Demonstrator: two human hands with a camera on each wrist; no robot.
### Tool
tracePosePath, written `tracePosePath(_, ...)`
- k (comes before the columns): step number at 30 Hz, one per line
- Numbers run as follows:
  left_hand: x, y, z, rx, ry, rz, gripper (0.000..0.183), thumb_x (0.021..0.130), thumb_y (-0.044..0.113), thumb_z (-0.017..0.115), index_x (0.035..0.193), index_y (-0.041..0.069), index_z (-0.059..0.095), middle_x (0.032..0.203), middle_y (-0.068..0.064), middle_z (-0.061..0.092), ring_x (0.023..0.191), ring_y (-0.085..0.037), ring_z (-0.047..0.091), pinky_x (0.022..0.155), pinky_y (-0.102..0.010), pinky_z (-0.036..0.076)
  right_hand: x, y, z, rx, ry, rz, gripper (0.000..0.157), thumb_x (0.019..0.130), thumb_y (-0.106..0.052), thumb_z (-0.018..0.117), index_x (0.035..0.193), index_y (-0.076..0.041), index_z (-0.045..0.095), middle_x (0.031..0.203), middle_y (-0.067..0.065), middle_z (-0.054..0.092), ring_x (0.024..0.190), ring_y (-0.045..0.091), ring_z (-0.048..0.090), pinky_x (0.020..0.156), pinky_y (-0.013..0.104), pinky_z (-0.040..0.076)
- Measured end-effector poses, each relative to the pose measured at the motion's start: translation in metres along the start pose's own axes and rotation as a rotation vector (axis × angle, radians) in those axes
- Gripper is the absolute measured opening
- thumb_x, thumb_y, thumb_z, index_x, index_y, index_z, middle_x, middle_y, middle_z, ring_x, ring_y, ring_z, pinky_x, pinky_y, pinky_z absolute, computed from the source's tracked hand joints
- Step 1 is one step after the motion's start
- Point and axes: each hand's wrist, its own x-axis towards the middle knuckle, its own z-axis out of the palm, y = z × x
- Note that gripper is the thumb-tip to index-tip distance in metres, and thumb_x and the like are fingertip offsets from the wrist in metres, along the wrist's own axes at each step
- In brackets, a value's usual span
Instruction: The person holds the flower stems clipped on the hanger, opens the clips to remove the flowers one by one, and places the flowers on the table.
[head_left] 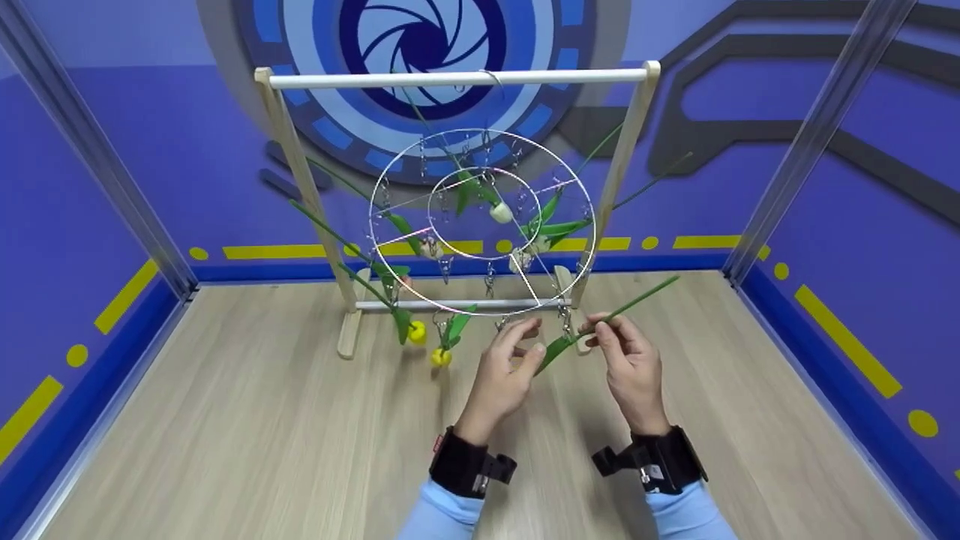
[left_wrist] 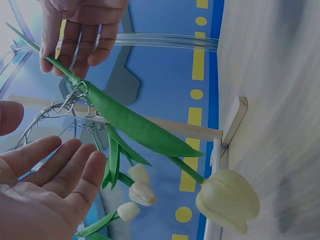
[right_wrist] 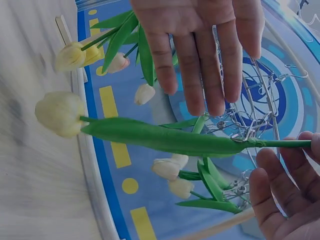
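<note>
Purple-blue printed walls [head_left: 82, 172] surround a pale wood-grain table [head_left: 247, 420]. From a light wooden stand [head_left: 637, 120] hangs a round white wire rack [head_left: 595, 225]. At its near right edge, an artificial white tulip with green leaf and stem [left_wrist: 140, 120] meets a silver wire clip [head_left: 566, 322]. The right hand [head_left: 632, 364] pinches the stem; the left hand [head_left: 508, 371], relaxed beside it, grips nothing. A shallow clip bite could let the flower slip; a sideways tug might swing the rack.
</note>
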Motion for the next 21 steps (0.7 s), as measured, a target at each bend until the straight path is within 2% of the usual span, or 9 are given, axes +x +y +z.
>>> tracePosePath(4,0.001,0.004,0.006,-0.054,-0.003,-0.027,0.042,0.104,0.008,0.056,0.144,-0.004,0.054,0.141,-0.02,0.059,0.127,-0.034,0.059,0.1,-0.042,0.053,-0.001,-0.004,0.0,0.039,-0.005,-0.018,0.02,0.105,0.003,0.053,0.111,0.019,0.062,0.095,0.031,0.067,0.082,0.016,0.068,0.073,0.026,0.058)
tracePosePath(9,0.002,0.004,0.011,-0.1,-0.014,-0.078,0.044,0.106,0.009,0.054,0.148,-0.004,0.05,0.146,-0.02,0.057,0.13,-0.033,0.058,0.103,-0.045,0.05,-0.002,-0.008,0.001,0.082,-0.028,-0.035,0.02,0.105,0.003,0.052,0.112,0.02,0.061,0.094,0.025,0.069,0.082,0.022,0.069,0.073,0.027,0.058)
tracePosePath(14,0.005,0.003,0.014,-0.126,-0.041,-0.105,0.047,0.108,0.012,0.051,0.152,-0.003,0.046,0.15,-0.019,0.054,0.132,-0.033,0.057,0.106,-0.049,0.048,-0.004,-0.009,0.004,0.076,-0.042,-0.023,0.021,0.105,0.003,0.052,0.113,0.02,0.061,0.095,0.027,0.068,0.086,0.02,0.069,0.075,0.027,0.057)
tracePosePath(21,0.009,0.0,0.016,-0.153,-0.051,-0.12,0.047,0.108,0.01,0.05,0.153,0.0,0.045,0.15,-0.017,0.055,0.13,-0.032,0.059,0.103,-0.044,0.049,-0.004,-0.01,0.008,0.052,-0.049,-0.002,0.02,0.106,0.001,0.053,0.113,0.016,0.065,0.096,0.031,0.067,0.088,0.018,0.07,0.076,0.027,0.057)
